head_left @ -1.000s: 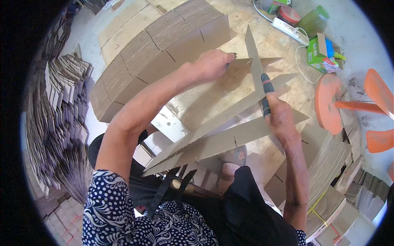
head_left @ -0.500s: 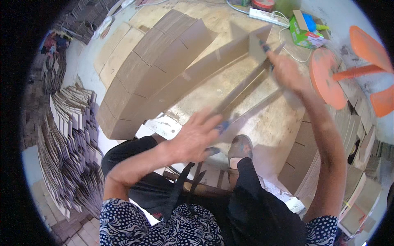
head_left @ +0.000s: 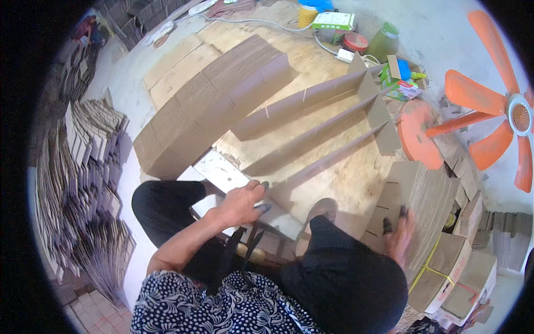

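Observation:
My left hand [head_left: 242, 205] hovers over my lap by the near ends of the long cardboard strips, its thumb and fingers apart with nothing between them. Dark covers show on some fingertips of both hands. My right hand [head_left: 401, 236] is at a stack of slotted cardboard strips [head_left: 425, 209], fingers stretched out over its side; whether it touches them is unclear. Three long cardboard strips [head_left: 317, 142] stand on edge on the wooden board, side by side. A short cardboard crosspiece [head_left: 382, 122] joins them at their far right ends.
A long block of stacked cardboard strips [head_left: 214, 106] stands left of the board [head_left: 334, 183]. Piled cardboard partitions [head_left: 89, 189] lie further left. An orange fan [head_left: 520, 116], a green box [head_left: 401, 89] and a green jar [head_left: 384, 42] are at the back right. Tied cardboard [head_left: 439, 273] sits right.
My left hand has drawn back from the strips toward my lap. My right hand has left their far end and come down to the stack on the right. The view has shifted.

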Tool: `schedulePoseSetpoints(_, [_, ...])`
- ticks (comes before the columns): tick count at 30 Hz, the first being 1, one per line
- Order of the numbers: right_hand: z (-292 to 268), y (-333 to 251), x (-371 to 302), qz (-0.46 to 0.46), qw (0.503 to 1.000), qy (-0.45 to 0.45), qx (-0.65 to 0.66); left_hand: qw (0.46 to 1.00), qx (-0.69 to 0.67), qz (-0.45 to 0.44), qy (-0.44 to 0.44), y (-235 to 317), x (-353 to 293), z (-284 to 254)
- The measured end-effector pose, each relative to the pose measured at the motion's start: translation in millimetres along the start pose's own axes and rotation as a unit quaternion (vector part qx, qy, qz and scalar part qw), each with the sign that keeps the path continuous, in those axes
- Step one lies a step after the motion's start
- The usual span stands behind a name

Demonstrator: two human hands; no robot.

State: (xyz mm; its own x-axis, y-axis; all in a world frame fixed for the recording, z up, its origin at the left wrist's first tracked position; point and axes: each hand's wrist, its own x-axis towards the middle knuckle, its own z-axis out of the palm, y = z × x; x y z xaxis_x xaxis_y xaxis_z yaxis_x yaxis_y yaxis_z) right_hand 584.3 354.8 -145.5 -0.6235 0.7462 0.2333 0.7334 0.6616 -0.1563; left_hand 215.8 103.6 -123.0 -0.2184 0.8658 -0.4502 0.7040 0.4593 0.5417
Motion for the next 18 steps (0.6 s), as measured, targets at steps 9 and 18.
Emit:
schedulePoseSetpoints(9, [8,18,-131,0.216,0.972,0.015,-0.087,0.988,0.057,0.021,0.143,8,12,61])
schedulePoseSetpoints(18, [-23,18,-66,0.277,0.921,0.095,0.256,0.972,0.039,0.061,0.223,21,42,69])
